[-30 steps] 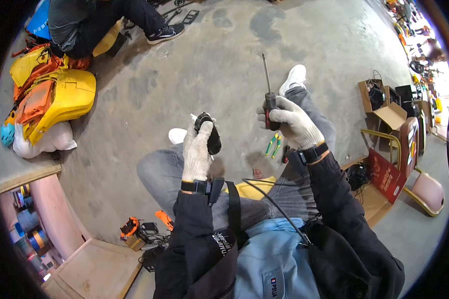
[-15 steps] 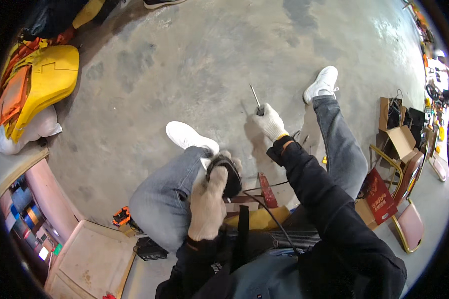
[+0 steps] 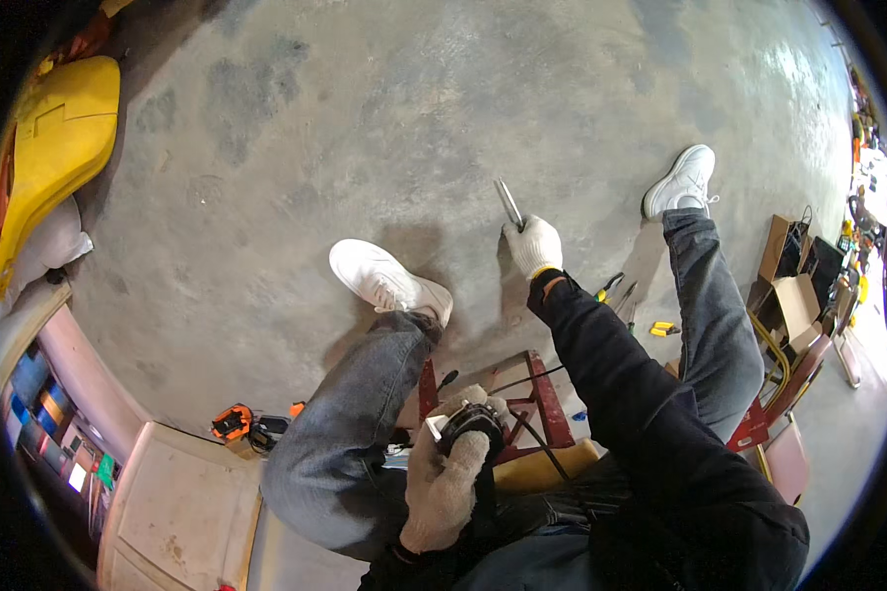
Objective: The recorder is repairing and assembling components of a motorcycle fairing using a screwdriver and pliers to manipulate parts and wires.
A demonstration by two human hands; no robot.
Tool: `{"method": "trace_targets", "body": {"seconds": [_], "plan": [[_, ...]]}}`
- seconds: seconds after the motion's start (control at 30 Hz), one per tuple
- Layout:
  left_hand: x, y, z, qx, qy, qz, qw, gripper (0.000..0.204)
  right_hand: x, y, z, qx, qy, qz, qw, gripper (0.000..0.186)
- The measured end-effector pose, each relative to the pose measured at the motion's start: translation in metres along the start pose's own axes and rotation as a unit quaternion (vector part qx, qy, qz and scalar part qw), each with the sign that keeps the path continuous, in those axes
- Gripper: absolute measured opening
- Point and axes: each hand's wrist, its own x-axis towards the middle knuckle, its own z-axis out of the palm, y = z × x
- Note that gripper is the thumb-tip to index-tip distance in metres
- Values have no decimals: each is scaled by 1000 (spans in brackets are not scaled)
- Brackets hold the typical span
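My gloved left hand (image 3: 440,492) is low over my lap, closed round a black rounded part (image 3: 468,424) with a small white piece at its edge. My gloved right hand (image 3: 532,244) reaches out low over the floor, gripping a screwdriver or similar metal tool (image 3: 509,201); its handle is hidden in my fingers. Beside my right sleeve lie long-handled tools (image 3: 616,295) and a small yellow tool (image 3: 664,328) on the floor. A red metal frame (image 3: 552,414) with black cables sits between my legs, under the part in my left hand.
Yellow panels (image 3: 64,128) and a white sack (image 3: 49,251) lie at left, above a pink shelved unit (image 3: 103,374). Orange-and-black items (image 3: 232,422) sit by my left knee. Cardboard boxes (image 3: 793,300), chairs (image 3: 786,458) and clutter line the right.
My left hand has dropped toward my lap with the black part. My right hand has swung from holding the screwdriver upright to reaching down and forward. My left leg shows more; the view has shifted.
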Motion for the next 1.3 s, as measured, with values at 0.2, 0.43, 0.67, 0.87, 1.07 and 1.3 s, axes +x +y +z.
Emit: {"method": "trace_targets", "body": {"seconds": [0.2,0.43,0.67,0.87,1.07,1.3], "plan": [[1,0,-7,-5,8,-10,1000,51,11,-3,1,-30,-23,16,999,32],[-2,2,0,28,0,29,999,53,-8,2,-25,37,-45,16,998,35],[-6,-1,11,77,-57,165,982,51,-96,-32,-137,350,-134,31,927,21],[-9,-12,21,175,-41,274,945,34,-208,-52,-230,402,-125,-165,892,19],[-30,-35,35,251,-103,278,921,33,-279,-34,-262,360,-47,-279,889,16],[-63,-60,46,308,-143,343,876,45,-310,3,-277,347,12,-320,881,18]]}}
